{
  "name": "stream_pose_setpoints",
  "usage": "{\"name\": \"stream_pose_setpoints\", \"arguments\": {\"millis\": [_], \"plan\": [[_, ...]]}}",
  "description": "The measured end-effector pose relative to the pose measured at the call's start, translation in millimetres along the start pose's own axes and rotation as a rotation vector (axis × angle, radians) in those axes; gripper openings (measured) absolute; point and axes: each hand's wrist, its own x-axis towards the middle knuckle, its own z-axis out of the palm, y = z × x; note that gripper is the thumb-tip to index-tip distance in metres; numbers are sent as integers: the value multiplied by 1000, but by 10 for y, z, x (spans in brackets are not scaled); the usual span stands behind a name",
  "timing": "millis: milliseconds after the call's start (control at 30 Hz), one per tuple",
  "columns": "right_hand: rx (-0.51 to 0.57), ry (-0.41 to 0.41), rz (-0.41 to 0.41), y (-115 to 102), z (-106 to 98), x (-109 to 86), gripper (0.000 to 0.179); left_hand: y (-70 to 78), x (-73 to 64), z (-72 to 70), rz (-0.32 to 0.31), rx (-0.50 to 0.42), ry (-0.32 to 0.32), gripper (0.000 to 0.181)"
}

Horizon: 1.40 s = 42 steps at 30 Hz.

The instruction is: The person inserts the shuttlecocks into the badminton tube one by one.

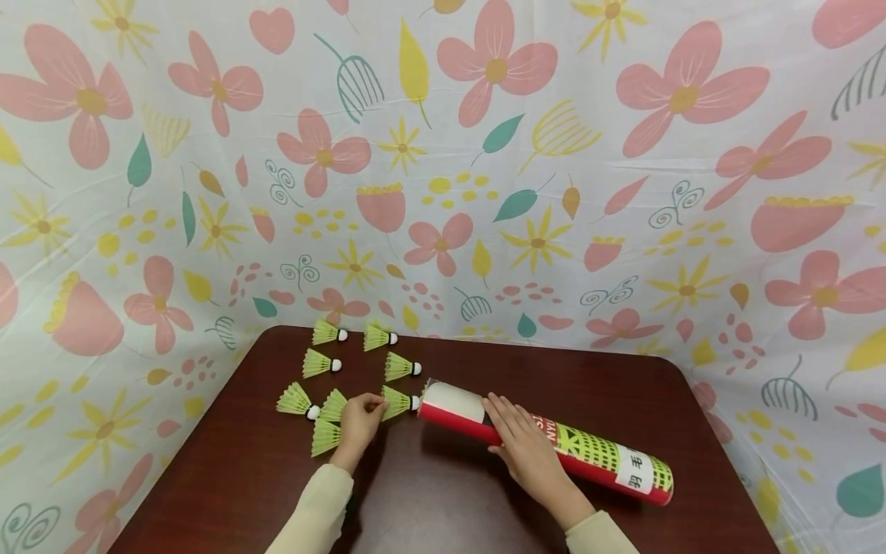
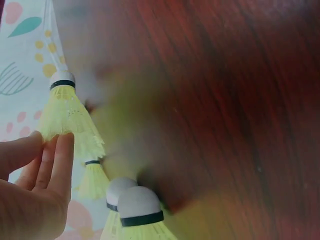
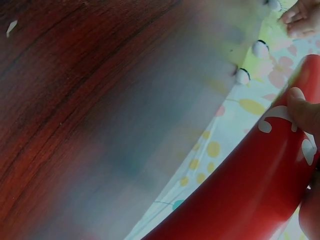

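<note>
My left hand (image 1: 361, 425) pinches a yellow shuttlecock (image 1: 398, 402) by the rim of its skirt. Its white cork points right, right at the left end of a shuttlecock tube (image 1: 595, 452). In the left wrist view, thumb and fingertips hold that skirt edge (image 2: 62, 120), cork upward. The red tube with white and yellow-green printing slants across the table, left end farther away. My right hand (image 1: 529, 450) grips the tube across its middle, fingers over the top and thumb (image 3: 301, 111) against its red side. The inside of the tube is hidden.
Several more yellow shuttlecocks lie about the left hand, such as one (image 1: 298, 400) at the left and two (image 1: 330, 332) (image 1: 380, 337) along the back edge. The dark brown table (image 1: 443, 500) meets a flower-printed cloth (image 1: 443, 185) behind.
</note>
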Motion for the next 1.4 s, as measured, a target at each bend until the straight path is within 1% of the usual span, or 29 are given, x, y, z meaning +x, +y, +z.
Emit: {"name": "stream_pose_setpoints", "arguments": {"millis": [100, 233, 367, 433, 500, 600, 700, 800, 900, 1067, 1200, 1400], "plan": [[-1, -8, 5, 2, -6, -5, 86, 31, -26, -44, 51, 6, 43, 5], [7, -17, 12, 6, -24, -4, 85, 108, -60, -141, 103, -9, 102, 6], [-1, -8, 1, 13, -24, 0, 87, 185, -92, -248, 116, -25, 143, 9], [-3, -2, -3, 18, -20, -1, 88, 214, -102, -286, 112, -31, 149, 10], [-5, 6, -10, 19, -22, 1, 88, 244, -111, -316, 106, -46, 144, 10], [-5, 11, -14, 19, -24, 1, 88, 277, -125, -342, 96, -66, 118, 10], [-10, 9, -15, 18, -29, 5, 88, 303, -138, -342, 109, -87, 96, 9], [-6, 1, -7, 11, -33, 12, 88, 319, -147, -319, 143, -100, 91, 8], [-1, -10, 3, -2, -36, 20, 88, 344, -159, -290, 172, -133, 76, 8], [5, -2, -4, -28, -43, 40, 87, 393, -186, -237, 197, -201, 29, 8], [10, 4, -8, -39, -46, 46, 84, 421, -199, -204, 213, -209, 14, 8], [8, -3, -9, -48, -37, 53, 86, 453, -209, -175, 216, -205, -5, 7]]}}
